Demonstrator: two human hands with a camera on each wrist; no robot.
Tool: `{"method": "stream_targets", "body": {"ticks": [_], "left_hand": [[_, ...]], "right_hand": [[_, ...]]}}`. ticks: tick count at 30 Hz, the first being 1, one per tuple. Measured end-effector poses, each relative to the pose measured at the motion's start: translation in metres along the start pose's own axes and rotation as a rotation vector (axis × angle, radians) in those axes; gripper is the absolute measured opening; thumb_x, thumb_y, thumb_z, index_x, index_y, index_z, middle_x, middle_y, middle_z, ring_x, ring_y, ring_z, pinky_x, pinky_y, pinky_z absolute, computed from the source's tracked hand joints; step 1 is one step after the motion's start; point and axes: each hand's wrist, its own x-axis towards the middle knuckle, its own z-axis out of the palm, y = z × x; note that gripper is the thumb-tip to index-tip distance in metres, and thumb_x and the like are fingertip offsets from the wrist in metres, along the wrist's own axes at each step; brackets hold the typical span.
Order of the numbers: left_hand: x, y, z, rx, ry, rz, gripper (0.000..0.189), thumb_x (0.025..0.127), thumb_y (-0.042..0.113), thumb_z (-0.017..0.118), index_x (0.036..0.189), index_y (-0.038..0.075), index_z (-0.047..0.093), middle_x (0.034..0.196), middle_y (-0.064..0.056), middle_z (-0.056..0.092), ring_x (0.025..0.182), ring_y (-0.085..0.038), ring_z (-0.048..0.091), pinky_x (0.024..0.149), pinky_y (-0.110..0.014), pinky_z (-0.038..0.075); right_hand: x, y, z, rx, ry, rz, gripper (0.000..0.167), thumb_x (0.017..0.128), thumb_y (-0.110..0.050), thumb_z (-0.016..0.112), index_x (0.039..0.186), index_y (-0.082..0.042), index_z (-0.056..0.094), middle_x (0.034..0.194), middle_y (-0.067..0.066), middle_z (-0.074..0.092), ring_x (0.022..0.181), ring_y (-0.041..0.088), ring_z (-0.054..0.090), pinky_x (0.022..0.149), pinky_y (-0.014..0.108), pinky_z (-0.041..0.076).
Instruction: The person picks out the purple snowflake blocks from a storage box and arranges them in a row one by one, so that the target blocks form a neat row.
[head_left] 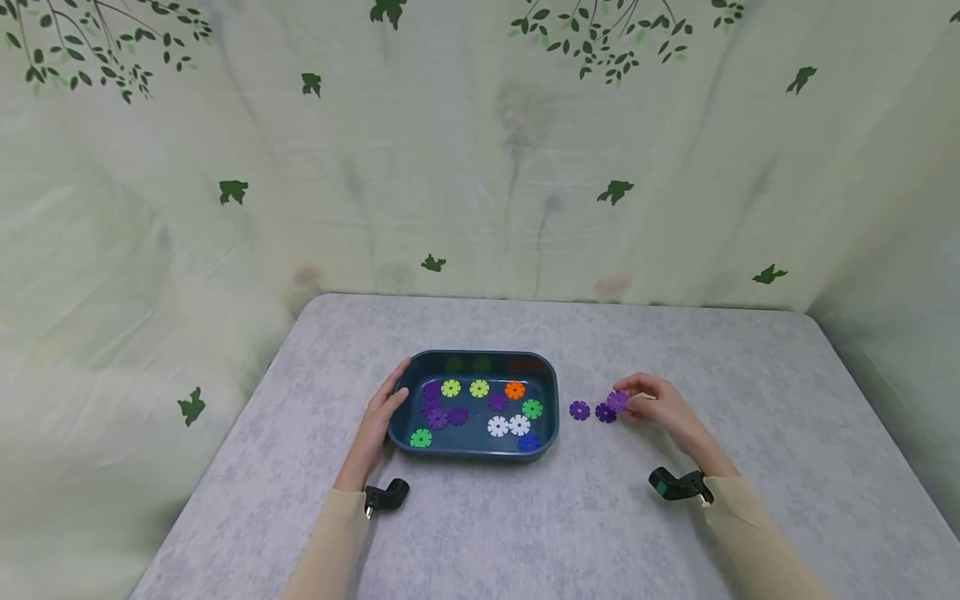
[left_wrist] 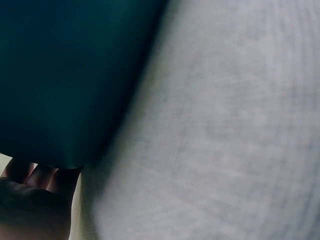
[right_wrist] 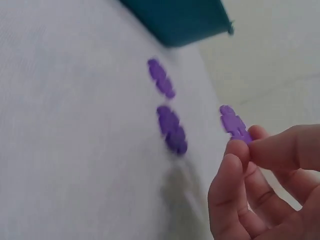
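My right hand (head_left: 663, 410) pinches a purple notched flower-shaped disc (right_wrist: 234, 125) between thumb and fingertips, lifted off the table in the right wrist view. Two more purple discs lie on the table to the left of that hand: one nearer the tray (head_left: 579, 410) and a darker one (head_left: 605, 413) partly overlapped by the held disc in the head view. My left hand (head_left: 378, 421) grips the left end of a dark teal tray (head_left: 465, 455), thumb at the rim and fingers along the outer wall. The left wrist view shows those fingers (left_wrist: 57, 181) against the tray.
Several discs lie in the tray: purple, yellow (head_left: 479, 388), orange (head_left: 514, 390), green (head_left: 421, 438), white (head_left: 498, 426) and blue (head_left: 528, 442). The grey table (head_left: 525, 533) meets a leaf-printed curtain (head_left: 480, 183) at its back edge.
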Motion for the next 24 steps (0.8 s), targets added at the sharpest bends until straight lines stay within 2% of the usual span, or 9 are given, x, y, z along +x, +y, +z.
{"method": "stream_targets", "body": {"ticks": [6,10,15,18,24], "left_hand": [[-0.007,0.020,0.005,-0.025,-0.017,-0.013,0.049,0.103,0.017,0.042,0.151,0.014,0.031,0.156,-0.003,0.023,0.143,-0.020,0.012,0.114,-0.050,0.006],[-0.008,0.022,0.006,-0.019,-0.014,-0.026,0.049,0.103,0.018,0.042,0.151,0.015,0.031,0.156,-0.001,0.023,0.143,-0.018,0.013,0.114,-0.048,0.007],[-0.007,0.020,0.004,-0.025,-0.016,-0.026,0.050,0.104,0.017,0.042,0.152,0.014,0.030,0.156,-0.002,0.022,0.144,-0.019,0.012,0.114,-0.049,0.007],[-0.003,0.011,0.001,-0.029,-0.010,-0.020,0.049,0.104,0.018,0.042,0.152,0.016,0.030,0.156,-0.001,0.022,0.144,-0.019,0.011,0.114,-0.049,0.006],[0.002,-0.005,-0.001,-0.001,0.013,-0.006,0.048,0.104,0.025,0.043,0.150,0.024,0.033,0.155,0.005,0.026,0.142,-0.013,0.015,0.114,-0.047,0.008]], "right_hand": [[-0.007,0.013,-0.007,-0.105,0.025,0.068,0.030,0.085,0.008,0.051,0.114,0.013,0.058,0.087,0.014,0.061,0.069,0.018,0.057,0.059,0.028,0.050],[-0.007,0.015,-0.004,-0.220,0.062,0.085,0.024,0.087,0.006,0.051,0.109,0.010,0.062,0.089,0.014,0.062,0.070,0.018,0.059,0.059,0.028,0.052],[-0.004,0.009,0.002,-0.314,0.097,0.090,0.022,0.089,0.005,0.051,0.107,0.007,0.063,0.100,0.018,0.063,0.072,0.017,0.059,0.060,0.029,0.052],[-0.001,-0.001,0.009,-0.269,0.094,0.074,0.022,0.091,0.001,0.051,0.110,0.006,0.062,0.103,0.021,0.061,0.073,0.018,0.058,0.062,0.030,0.052],[0.012,-0.028,0.034,-0.021,0.013,-0.008,0.026,0.094,-0.002,0.050,0.117,0.008,0.057,0.109,0.028,0.053,0.081,0.026,0.059,0.073,0.033,0.054]]}}
